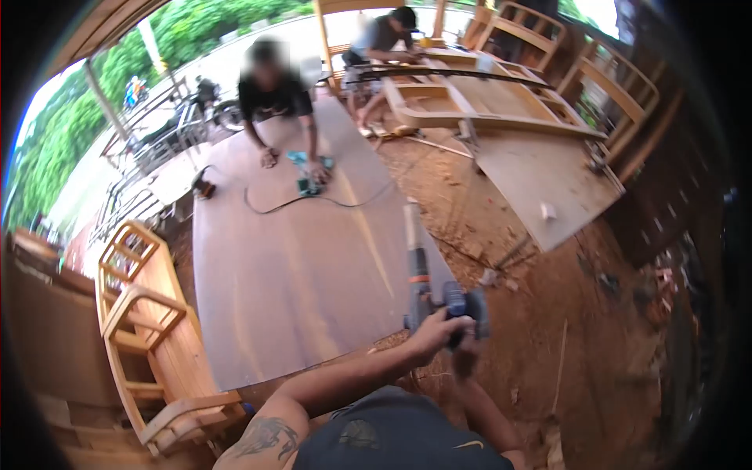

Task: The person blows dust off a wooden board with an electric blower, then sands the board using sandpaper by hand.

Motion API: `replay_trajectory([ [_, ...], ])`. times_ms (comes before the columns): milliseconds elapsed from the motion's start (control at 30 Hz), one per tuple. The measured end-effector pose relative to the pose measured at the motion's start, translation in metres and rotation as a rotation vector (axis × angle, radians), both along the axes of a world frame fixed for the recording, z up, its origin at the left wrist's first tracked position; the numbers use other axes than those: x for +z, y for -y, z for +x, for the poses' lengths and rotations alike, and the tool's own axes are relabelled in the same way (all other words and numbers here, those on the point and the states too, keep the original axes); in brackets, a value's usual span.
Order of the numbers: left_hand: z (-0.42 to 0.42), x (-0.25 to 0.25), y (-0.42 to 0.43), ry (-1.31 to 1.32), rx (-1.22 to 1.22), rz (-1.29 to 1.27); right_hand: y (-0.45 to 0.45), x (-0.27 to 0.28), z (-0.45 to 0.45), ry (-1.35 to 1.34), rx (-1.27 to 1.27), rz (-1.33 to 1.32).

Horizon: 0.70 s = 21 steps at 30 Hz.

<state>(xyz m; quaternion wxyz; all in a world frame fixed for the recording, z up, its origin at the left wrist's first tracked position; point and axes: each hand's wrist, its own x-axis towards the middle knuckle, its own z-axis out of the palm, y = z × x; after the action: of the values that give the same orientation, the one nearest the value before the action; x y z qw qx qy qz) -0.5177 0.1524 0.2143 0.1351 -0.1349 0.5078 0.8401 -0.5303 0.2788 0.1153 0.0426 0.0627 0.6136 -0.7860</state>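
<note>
A grey-black power tool with an orange band, apparently an angle grinder point(421, 283), is held upright near the board's right edge. Its round grey disc point(480, 313) faces right. My left hand point(435, 335) is closed round the tool by its head. Close beside it, my right hand point(464, 354) is somewhat blurred, its fingers curled against the head near the disc. Before me lies a large wooden board point(298, 274). At its far end, a person in a black shirt point(274, 98) rests one hand on a green power tool point(311, 184).
A black cord point(274, 207) runs across the board, and an orange-black tool point(205, 186) sits at its left edge. Wooden chair-like frames point(153, 329) stand at left. Behind right, another person point(384, 43) works at a wooden frame point(486, 98) beside a panel point(540, 184). Shavings cover the ground.
</note>
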Motion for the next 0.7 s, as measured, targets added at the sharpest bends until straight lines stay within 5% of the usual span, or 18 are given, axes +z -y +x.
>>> replay_trajectory([
  [100, -0.004, 0.028, 0.015, -0.266, -0.131, -0.079, -0.014, 0.02, -0.043, -0.098, -0.114, 0.217],
  [233, 0.0, 0.037, 0.066, -0.258, -0.181, -0.127, -0.037, 0.067, -0.092, -0.071, -0.195, 0.372],
  [433, 0.05, -0.085, 0.159, -0.004, 0.236, -0.743, -0.088, 0.123, -0.184, -0.045, -0.304, 0.332],
  [567, 0.116, -0.16, 0.196, 0.197, 0.463, -0.814, -0.102, 0.159, -0.251, -0.164, -0.365, 0.265],
  [700, 0.135, -0.189, 0.197, 0.304, 0.71, -0.536, -0.103, 0.19, -0.326, -0.149, -0.421, 0.195],
])
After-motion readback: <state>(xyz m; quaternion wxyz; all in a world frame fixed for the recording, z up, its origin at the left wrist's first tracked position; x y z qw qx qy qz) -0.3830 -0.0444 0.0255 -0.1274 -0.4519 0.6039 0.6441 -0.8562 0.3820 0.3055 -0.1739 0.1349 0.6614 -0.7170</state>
